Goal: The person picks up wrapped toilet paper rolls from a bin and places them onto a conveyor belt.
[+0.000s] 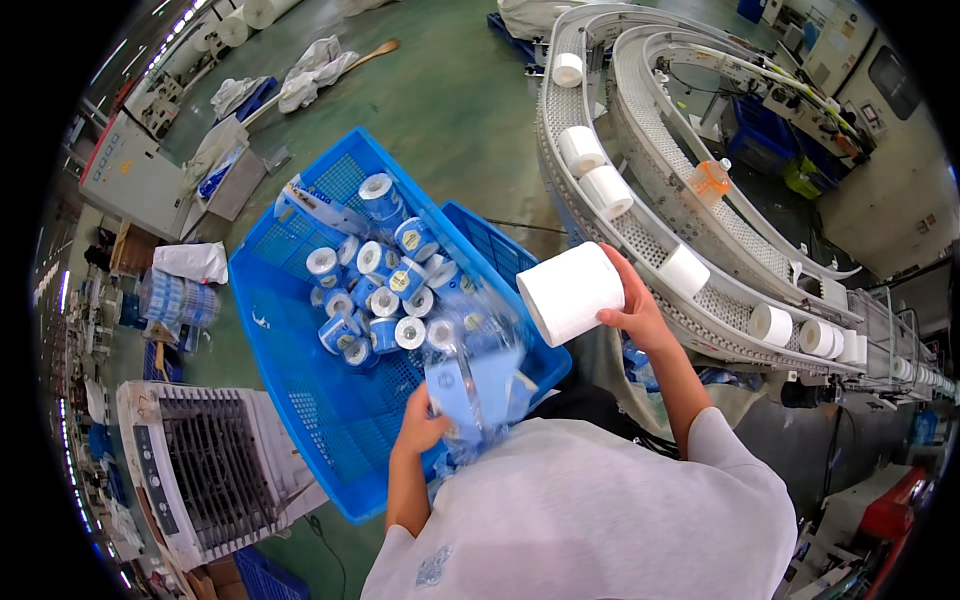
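In my right hand (640, 306) is a large white toilet paper roll (568, 298), tilted, with my thumb and fingers round its right end. My left hand (420, 427) grips a light blue and clear plastic wrapper (470, 393), smeared by motion, in front of my chest. Behind the wrapper stands a big blue plastic crate (300, 410). Inside it lie several blue-wrapped rolls (378, 258) in a loose heap, white ends showing. A clear plastic sheet hangs over the crate's right part and hides some of them.
To my right curves a conveyor (640, 232) carrying several bare white rolls (607, 190). An orange-labelled bottle (710, 178) stands by its inner track. At lower left is a white slatted air cooler (215, 470). A broom (370, 57) lies on the green floor beyond the crate.
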Available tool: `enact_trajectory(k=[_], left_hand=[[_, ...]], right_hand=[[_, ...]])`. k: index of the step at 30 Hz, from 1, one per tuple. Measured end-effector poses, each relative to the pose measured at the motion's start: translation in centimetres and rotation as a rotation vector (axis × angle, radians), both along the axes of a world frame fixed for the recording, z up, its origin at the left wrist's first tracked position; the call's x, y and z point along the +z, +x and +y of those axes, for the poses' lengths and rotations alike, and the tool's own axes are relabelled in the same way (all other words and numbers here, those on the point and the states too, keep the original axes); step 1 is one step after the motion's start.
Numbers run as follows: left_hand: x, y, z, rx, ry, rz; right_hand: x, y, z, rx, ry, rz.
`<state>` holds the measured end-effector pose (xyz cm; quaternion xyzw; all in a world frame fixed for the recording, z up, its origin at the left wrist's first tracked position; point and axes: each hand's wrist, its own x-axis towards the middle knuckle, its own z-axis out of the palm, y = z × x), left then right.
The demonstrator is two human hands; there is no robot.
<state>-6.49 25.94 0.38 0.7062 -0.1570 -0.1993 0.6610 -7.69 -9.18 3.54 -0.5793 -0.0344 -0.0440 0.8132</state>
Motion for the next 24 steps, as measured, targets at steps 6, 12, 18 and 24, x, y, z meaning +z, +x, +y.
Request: enact_trajectory(k=[6, 12, 18, 24], left_hand=[[1.5, -0.6, -2.6, -0.339, 0.112, -0.192], [3.6, -0.9, -4.3, -0.682, 0.223, -0.315], [4.8, -1.7, -5.2, -0.741, 0.278, -0.368], [6.2, -2.8, -5.9, -0.493, 0.180, -0.002]], right_hand=[[0.5, -0.1, -0.4, -0.008, -0.025, -0.067], [-0.8, 0.0, -0.6, -0.025, 0.048, -0.035], [-3.7, 0.8, -1.0, -0.136, 0.492, 0.368], [-8.2, 1.6, -4.2, 0.207, 1.057, 0.219]])
